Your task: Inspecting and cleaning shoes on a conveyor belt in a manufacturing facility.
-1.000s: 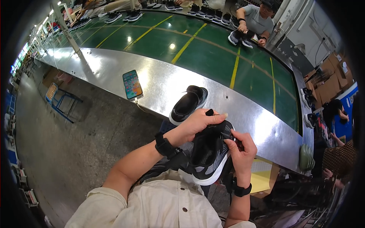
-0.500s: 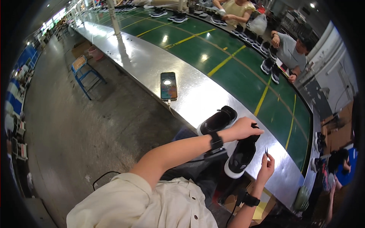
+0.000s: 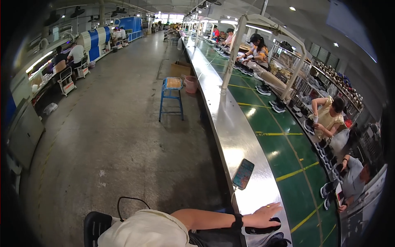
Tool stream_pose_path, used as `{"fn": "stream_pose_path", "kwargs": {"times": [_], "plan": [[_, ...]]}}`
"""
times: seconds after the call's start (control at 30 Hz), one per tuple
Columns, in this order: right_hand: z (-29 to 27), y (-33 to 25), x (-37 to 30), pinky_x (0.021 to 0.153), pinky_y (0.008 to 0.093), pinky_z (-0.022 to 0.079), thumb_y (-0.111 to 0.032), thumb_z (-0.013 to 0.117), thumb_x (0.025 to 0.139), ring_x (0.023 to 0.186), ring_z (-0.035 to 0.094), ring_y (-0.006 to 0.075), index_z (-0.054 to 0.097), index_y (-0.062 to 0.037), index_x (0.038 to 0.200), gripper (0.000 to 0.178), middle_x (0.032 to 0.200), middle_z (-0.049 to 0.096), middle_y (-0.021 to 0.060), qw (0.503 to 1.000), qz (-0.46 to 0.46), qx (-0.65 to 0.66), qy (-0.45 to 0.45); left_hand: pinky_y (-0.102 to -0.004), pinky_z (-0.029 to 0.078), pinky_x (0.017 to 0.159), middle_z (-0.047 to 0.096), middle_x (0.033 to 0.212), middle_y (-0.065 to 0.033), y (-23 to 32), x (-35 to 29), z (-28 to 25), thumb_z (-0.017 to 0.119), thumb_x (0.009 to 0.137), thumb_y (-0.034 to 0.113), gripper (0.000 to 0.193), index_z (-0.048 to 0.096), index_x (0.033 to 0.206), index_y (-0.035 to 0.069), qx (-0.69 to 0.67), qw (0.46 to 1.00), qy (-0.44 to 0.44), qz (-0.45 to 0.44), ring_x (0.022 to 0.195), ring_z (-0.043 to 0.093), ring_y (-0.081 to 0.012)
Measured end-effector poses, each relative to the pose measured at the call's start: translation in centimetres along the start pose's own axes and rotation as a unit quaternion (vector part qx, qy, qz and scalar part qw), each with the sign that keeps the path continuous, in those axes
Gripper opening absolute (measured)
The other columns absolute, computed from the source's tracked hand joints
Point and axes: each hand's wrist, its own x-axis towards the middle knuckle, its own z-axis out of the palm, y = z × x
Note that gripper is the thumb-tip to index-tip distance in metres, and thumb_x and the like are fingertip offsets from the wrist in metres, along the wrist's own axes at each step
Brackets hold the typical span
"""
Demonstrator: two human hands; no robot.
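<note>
My left hand (image 3: 263, 216) reaches over a black shoe (image 3: 262, 229) on the metal ledge at the bottom of the view. Its fingers are stretched out, with a ring on one, and they rest on or just above the shoe; contact is hard to tell. A second dark shoe with a pale sole (image 3: 278, 239) is partly cut off by the lower edge. Beyond the hand lies a phone (image 3: 243, 173) with its screen lit and a white cable plugged in. My right hand is out of the picture.
The metal ledge (image 3: 230, 136) runs beside a green conveyor belt (image 3: 263, 152) with yellow lines. A white post (image 3: 232, 57) rises from the ledge. Co-workers handle shoes across the belt. A blue stool (image 3: 171, 99) and a pink bucket (image 3: 191, 85) stand on the floor at left.
The view has swung left and up along the aisle. My left hand has let go of the shoe it gripped and spread its fingers. My right hand, holding a small pointed tool, has left view.
</note>
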Motion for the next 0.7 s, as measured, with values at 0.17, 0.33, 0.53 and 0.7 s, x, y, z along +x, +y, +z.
{"fn": "stream_pose_path", "kwargs": {"times": [0.17, 0.33, 0.53, 0.7], "plan": [[-1.9, -9.8, 1.5, 0.082, 0.0415, 0.045, -0.030, 0.071, 0.073, 0.092, 0.058, 0.0338, 0.048, -0.0067, 0.125, 0.062, 0.097, 0.061, 0.0179, 0.984, -0.048, -0.082, -0.151, -0.0372, 0.042, 0.086, 0.057, 0.105, -0.0213, 1.7, -2.0, 4.7, 0.048, 0.088, 0.043, 0.053, 0.043, 0.119, 0.001, -0.240, 0.962, -0.086, -0.097, 0.099, 0.055, -0.0345], [-0.1, -8.7, 2.4, 0.078, 0.0418, 0.045, -0.029, 0.070, 0.073, 0.087, 0.058, 0.0349, 0.056, -0.0054, 0.113, 0.049, 0.089, 0.060, 0.0175, 0.964, -0.001, -0.130, -0.234, -0.0485, 0.031, 0.099, 0.042, 0.130, -0.0249, 3.6, -4.9, 10.1, 0.051, 0.081, 0.055, 0.070, 0.038, 0.131, 0.006, -0.183, 0.953, -0.044, -0.236, 0.120, 0.039, -0.0429], [-4.5, -6.0, 4.1, 0.073, 0.0353, 0.047, -0.019, 0.061, 0.081, 0.082, 0.058, 0.0263, 0.058, 0.0005, 0.104, 0.030, 0.090, 0.061, 0.0165, 0.969, 0.134, 0.091, -0.188, -0.0357, 0.031, 0.101, 0.042, 0.130, -0.0220, 0.5, -1.1, 4.3, 0.043, 0.090, 0.045, 0.060, 0.037, 0.129, -0.001, -0.186, 0.963, -0.116, -0.160, 0.122, 0.040, -0.0314], [-11.0, -1.8, 7.4, 0.055, 0.0293, 0.044, -0.017, 0.058, 0.085, 0.064, 0.055, 0.0199, 0.058, 0.0025, 0.101, 0.025, 0.081, 0.060, 0.0122, 0.858, 0.350, 0.376, -0.009, -0.0374, 0.034, 0.088, 0.045, 0.111, -0.0168, -6.3, -0.4, 2.8, 0.047, 0.088, 0.032, 0.039, 0.047, 0.112, 0.001, 0.166, 0.964, -0.176, 0.113, 0.108, 0.041, -0.0286]]}}
